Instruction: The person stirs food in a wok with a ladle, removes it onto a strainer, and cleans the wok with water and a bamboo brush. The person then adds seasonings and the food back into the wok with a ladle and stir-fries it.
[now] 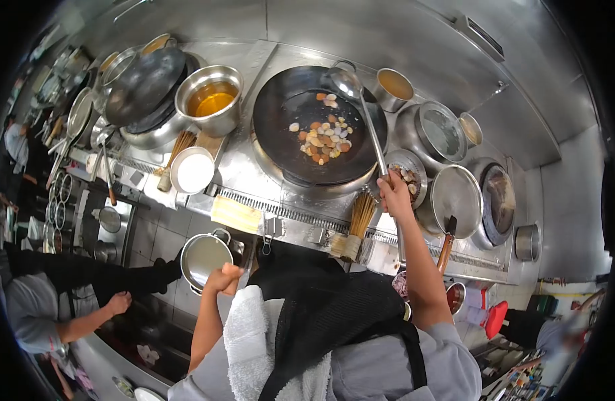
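A long-handled metal ladle (346,83) is in my right hand (394,194), its bowl over the back right rim of a large black wok (274,120). Pieces of orange, brown and white food (326,139) lie in the wok's middle. My left hand (225,279) is curled closed, close to the right side of a pot of cloudy liquid (206,260); whether its fingers hold anything is too small to tell. Just below my right hand, a bowl (406,175) holds small shell-like pieces.
A pot of amber liquid (217,100) and a white-filled pan (192,170) stand left of the wok. A strainer (456,200) and bamboo brush (362,220) are at the right. Another person (40,314) stands at the left.
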{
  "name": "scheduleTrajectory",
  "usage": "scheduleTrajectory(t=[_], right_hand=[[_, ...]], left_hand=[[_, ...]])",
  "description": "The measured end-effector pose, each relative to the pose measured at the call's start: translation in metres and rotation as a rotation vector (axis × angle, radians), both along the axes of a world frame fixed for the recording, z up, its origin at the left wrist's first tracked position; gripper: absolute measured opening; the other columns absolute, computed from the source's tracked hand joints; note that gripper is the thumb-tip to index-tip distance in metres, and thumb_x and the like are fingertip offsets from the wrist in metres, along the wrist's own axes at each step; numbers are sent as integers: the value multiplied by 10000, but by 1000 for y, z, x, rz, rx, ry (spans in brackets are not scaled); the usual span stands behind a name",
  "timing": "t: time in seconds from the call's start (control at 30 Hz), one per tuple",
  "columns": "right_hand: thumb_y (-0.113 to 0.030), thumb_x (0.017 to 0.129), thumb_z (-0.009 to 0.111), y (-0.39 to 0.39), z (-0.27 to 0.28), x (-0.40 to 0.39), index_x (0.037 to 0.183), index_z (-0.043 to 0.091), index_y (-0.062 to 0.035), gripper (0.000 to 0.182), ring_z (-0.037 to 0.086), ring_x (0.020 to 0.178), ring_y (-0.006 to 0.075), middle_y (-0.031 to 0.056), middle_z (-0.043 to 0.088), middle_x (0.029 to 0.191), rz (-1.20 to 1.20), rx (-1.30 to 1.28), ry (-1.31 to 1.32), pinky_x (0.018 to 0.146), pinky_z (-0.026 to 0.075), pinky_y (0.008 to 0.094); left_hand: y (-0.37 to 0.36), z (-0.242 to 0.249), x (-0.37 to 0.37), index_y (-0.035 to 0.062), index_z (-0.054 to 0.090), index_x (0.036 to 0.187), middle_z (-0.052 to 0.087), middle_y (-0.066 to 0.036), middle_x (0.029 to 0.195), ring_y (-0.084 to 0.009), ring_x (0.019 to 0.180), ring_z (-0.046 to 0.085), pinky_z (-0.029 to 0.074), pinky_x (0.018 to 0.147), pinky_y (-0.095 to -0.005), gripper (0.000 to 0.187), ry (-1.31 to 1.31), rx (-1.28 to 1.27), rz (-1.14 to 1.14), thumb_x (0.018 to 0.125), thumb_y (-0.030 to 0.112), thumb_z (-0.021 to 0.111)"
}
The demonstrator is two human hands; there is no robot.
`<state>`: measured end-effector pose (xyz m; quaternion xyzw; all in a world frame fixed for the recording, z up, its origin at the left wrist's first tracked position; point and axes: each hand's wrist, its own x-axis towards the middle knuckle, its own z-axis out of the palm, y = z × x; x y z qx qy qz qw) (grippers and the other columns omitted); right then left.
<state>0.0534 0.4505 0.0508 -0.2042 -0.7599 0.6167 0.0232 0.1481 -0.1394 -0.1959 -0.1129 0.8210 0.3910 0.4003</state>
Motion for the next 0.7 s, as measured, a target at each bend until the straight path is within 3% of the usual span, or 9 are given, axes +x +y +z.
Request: scheduleTrajectory(t=[0.13,0.2,0.23,0.27,0.33,0.37,0.43,0.57,0.7], right_hand=[[-174,1039,615,7,-8,-2,1304,591,-34,300,447,425,73,-18,518,674,28,-20,-42,377,373,264],[-176,1042,608,9,-16,10,1306,595,-32,302,450,426,70,-21,518,677,68,-42,-66,375,377,261],[-178,1045,602,4,-14,17,1277,603,-30,274,454,428,67,-23,519,678,64,-29,-49,375,380,257],[-179,1049,596,0,-15,23,1247,610,-29,249,457,430,64,-25,520,678,57,-19,-29,374,383,253],[-183,1053,589,-4,-20,34,1185,613,-29,204,455,431,60,-22,520,676,62,-60,-16,375,382,246],[-187,1055,587,-4,-19,39,1180,611,-33,200,455,430,60,-20,518,676,55,-73,-38,374,380,243],[-193,1061,581,-7,-12,53,1188,604,-37,203,459,438,60,-11,520,689,41,-97,-88,374,385,239],[-192,1066,581,3,-14,75,1249,571,-29,245,468,449,61,-1,528,712,82,-196,-126,374,398,244],[-191,1064,586,9,-10,89,1226,569,-18,237,464,448,60,-3,525,711,81,-136,-152,373,394,243]], left_hand=[[-36,-6,57,-81,609,1331,754,-188,1132,-310,1044,738,596,868,-367,827,35,29,97,862,571,809],[3,79,78,-88,624,1314,741,-205,1173,-317,1044,738,602,865,-400,920,-74,847,1139,759,603,871],[-39,0,86,-101,595,1343,716,-222,1239,-331,1045,736,603,881,-415,1007,-94,416,898,695,603,909],[-52,-22,92,-106,580,1353,711,-241,1245,-339,1060,735,596,913,-411,977,55,-204,403,724,565,907],[-45,-8,114,-108,656,1258,731,-266,1189,-357,1086,732,579,930,-426,916,302,-601,98,728,605,881],[-45,-8,108,-108,656,1258,731,-266,1189,-357,1086,732,579,930,-426,916,305,-602,97,728,605,881],[-60,-41,116,-88,712,1189,744,-279,1138,-376,1102,728,562,946,-442,903,92,-194,545,717,669,850],[-32,-26,109,-86,730,1149,747,-283,1127,-386,1117,722,555,951,-448,908,69,-400,339,723,711,815],[10,14,109,37,681,1188,746,-137,1057,-281,961,733,589,854,-398,741,-495,510,932,858,698,743]])
